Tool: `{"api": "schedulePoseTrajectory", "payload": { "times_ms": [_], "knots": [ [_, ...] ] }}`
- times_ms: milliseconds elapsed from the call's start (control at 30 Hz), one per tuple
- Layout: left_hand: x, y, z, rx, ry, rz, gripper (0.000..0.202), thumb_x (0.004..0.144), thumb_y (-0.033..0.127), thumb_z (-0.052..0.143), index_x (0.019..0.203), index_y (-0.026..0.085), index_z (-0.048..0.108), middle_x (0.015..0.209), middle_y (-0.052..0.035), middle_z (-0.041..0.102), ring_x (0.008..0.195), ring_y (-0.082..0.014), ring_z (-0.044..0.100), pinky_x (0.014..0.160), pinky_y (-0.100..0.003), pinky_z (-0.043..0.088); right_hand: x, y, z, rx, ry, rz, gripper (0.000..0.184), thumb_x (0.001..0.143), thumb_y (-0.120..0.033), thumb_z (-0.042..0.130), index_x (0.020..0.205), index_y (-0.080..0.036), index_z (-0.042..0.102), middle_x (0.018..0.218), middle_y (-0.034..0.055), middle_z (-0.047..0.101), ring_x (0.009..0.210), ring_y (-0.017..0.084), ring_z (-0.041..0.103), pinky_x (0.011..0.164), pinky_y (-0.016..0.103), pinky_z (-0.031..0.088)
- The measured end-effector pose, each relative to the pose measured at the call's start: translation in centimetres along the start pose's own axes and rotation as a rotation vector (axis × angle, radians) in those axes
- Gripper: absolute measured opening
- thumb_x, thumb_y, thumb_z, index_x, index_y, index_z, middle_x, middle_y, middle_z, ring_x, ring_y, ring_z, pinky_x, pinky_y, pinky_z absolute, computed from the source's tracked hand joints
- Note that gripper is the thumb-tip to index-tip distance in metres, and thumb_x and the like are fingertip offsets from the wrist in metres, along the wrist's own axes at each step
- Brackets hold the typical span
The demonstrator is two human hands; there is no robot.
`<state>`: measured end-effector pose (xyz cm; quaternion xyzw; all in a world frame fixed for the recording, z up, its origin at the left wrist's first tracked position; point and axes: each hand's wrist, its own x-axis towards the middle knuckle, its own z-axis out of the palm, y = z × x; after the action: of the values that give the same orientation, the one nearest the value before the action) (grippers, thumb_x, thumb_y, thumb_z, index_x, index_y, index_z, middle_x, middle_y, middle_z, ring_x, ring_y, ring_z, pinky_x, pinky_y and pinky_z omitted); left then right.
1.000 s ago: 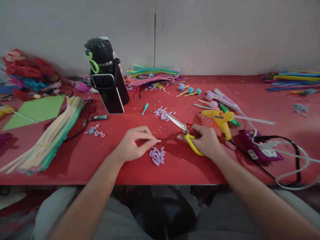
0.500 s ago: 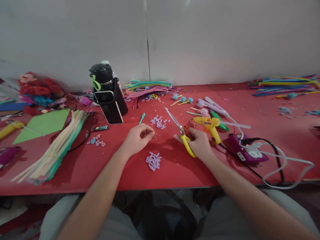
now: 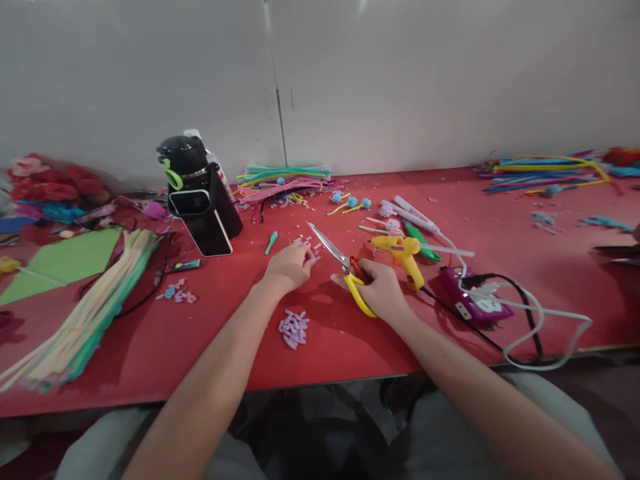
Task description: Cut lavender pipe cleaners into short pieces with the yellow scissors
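Observation:
My right hand point(image 3: 381, 288) is wrapped around the yellow and orange handles of a pair of scissors point(image 3: 330, 245), whose blades point away and to the left, seemingly together. Over the farther heap of short purple pipe cleaner pieces point(image 3: 301, 241) is my left hand point(image 3: 291, 268), fingertips drawn together at its near side. Whatever is between those fingertips is hidden. Closer to me lies a second heap of purple pieces point(image 3: 294, 329). A small teal stick point(image 3: 271, 243) rests left of the farther heap.
A yellow glue gun point(image 3: 403, 252) and a purple power strip point(image 3: 463, 297) with looped cables lie on the right. On the left are a black bottle in a holder point(image 3: 207, 230) and a bundle of cream and green pipe cleaners point(image 3: 105, 300). Part of another person's hand point(image 3: 637, 233) shows at the right edge.
My left hand has moved right and forward onto the farther purple heap. My right hand still holds the scissors. The view has turned slightly to the right.

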<state>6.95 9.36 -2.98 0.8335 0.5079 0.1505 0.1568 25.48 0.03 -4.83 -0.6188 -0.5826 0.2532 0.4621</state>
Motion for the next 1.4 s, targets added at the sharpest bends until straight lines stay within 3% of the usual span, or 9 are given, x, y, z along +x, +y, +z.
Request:
{"api": "schedulePoseTrajectory", "payload": {
  "times_ms": [100, 200, 300, 400, 533, 700, 933, 1233, 1400],
  "knots": [
    [-0.1, -0.1, 0.0, -0.020, 0.019, 0.013, 0.006, 0.088, 0.021, 0.056, 0.083, 0.020, 0.058, 0.090, -0.0072, 0.064, 0.091, -0.0236, 0.061, 0.082, -0.036, 0.047, 0.0, 0.1, 0.0, -0.007, -0.003, -0.012, 0.057, 0.063, -0.066, 0.074, 0.059, -0.021, 0.039, 0.057, -0.0056, 0.034, 0.056, 0.009, 0.028, 0.049, 0.023, 0.024],
    [-1.0, -0.6, -0.9, -0.146, 0.115, 0.065, 0.008, 0.090, 0.021, 0.055, 0.082, 0.018, 0.058, 0.092, -0.0062, 0.063, 0.086, -0.0196, 0.061, 0.082, -0.035, 0.049, 0.0, 0.2, 0.0, -0.030, 0.004, -0.011, 0.058, 0.063, -0.066, 0.074, 0.058, -0.021, 0.037, 0.056, -0.0062, 0.030, 0.056, 0.009, 0.027, 0.048, 0.023, 0.022],
    [-2.9, -1.5, -2.3, -0.434, 0.211, 0.037, 0.008, 0.089, 0.024, 0.057, 0.085, 0.018, 0.060, 0.090, -0.0050, 0.067, 0.086, -0.0177, 0.064, 0.082, -0.035, 0.052, -0.1, 0.2, 0.0, -0.051, -0.004, -0.010, 0.059, 0.064, -0.067, 0.073, 0.058, -0.022, 0.036, 0.056, -0.0063, 0.028, 0.055, 0.009, 0.026, 0.048, 0.024, 0.022],
    [-5.3, -2.8, -3.5, -0.852, 0.285, -0.066, 0.017, 0.086, 0.033, 0.064, 0.084, 0.016, 0.061, 0.083, -0.0059, 0.071, 0.076, -0.0164, 0.068, 0.076, -0.034, 0.056, -0.3, 0.1, 0.1, -0.072, -0.043, -0.019, 0.056, 0.063, -0.067, 0.073, 0.061, -0.021, 0.042, 0.057, -0.0048, 0.039, 0.055, 0.010, 0.033, 0.049, 0.023, 0.027],
    [-7.8, -4.2, -3.9, -1.090, 0.453, -0.146, 0.023, 0.076, 0.031, 0.077, 0.086, 0.016, 0.063, 0.077, -0.0039, 0.072, 0.073, -0.0144, 0.069, 0.076, -0.030, 0.058, -0.7, -0.3, 0.4, -0.177, -0.155, -0.040, 0.053, 0.065, -0.067, 0.072, 0.064, -0.021, 0.046, 0.059, -0.0022, 0.050, 0.055, 0.011, 0.041, 0.051, 0.023, 0.032],
    [-8.9, -4.4, -3.7, -1.060, 0.454, -0.148, 0.031, 0.074, 0.032, 0.079, 0.095, 0.016, 0.062, 0.084, -0.0035, 0.073, 0.078, -0.0159, 0.072, 0.081, -0.032, 0.059, -0.8, -1.2, 0.3, -0.374, -0.287, -0.079, 0.054, 0.065, -0.067, 0.071, 0.060, -0.022, 0.042, 0.055, -0.0038, 0.044, 0.053, 0.011, 0.035, 0.049, 0.024, 0.025],
    [-8.9, -3.3, -3.8, -0.969, 0.413, -0.148, 0.039, 0.072, 0.032, 0.081, 0.094, 0.020, 0.051, 0.082, -0.0024, 0.074, 0.077, -0.0156, 0.072, 0.071, -0.027, 0.054, -0.6, -1.8, 0.2, -0.296, -0.388, 0.011, 0.058, 0.063, -0.070, 0.070, 0.057, -0.021, 0.040, 0.055, -0.0057, 0.036, 0.055, 0.010, 0.033, 0.049, 0.023, 0.024],
    [-8.9, -3.2, -3.7, -0.928, 0.380, -0.140, 0.036, 0.075, 0.030, 0.078, 0.093, 0.020, 0.050, 0.084, -0.0034, 0.075, 0.078, -0.0152, 0.071, 0.069, -0.025, 0.052, -0.8, -1.8, 0.4, -0.371, -0.400, -0.025, 0.061, 0.066, -0.075, 0.066, 0.056, -0.021, 0.039, 0.052, -0.0047, 0.041, 0.052, 0.009, 0.033, 0.049, 0.024, 0.024],
    [-9.3, -3.3, -3.5, -0.865, 0.372, -0.127, 0.031, 0.077, 0.033, 0.076, 0.099, 0.019, 0.059, 0.089, -0.0047, 0.073, 0.083, -0.0160, 0.070, 0.076, -0.028, 0.055, -1.1, -2.7, 0.1, -0.611, -0.383, -0.092, 0.058, 0.077, -0.077, 0.054, 0.062, -0.021, 0.048, 0.057, 0.0004, 0.053, 0.053, 0.013, 0.043, 0.051, 0.026, 0.025]
  ]
}}
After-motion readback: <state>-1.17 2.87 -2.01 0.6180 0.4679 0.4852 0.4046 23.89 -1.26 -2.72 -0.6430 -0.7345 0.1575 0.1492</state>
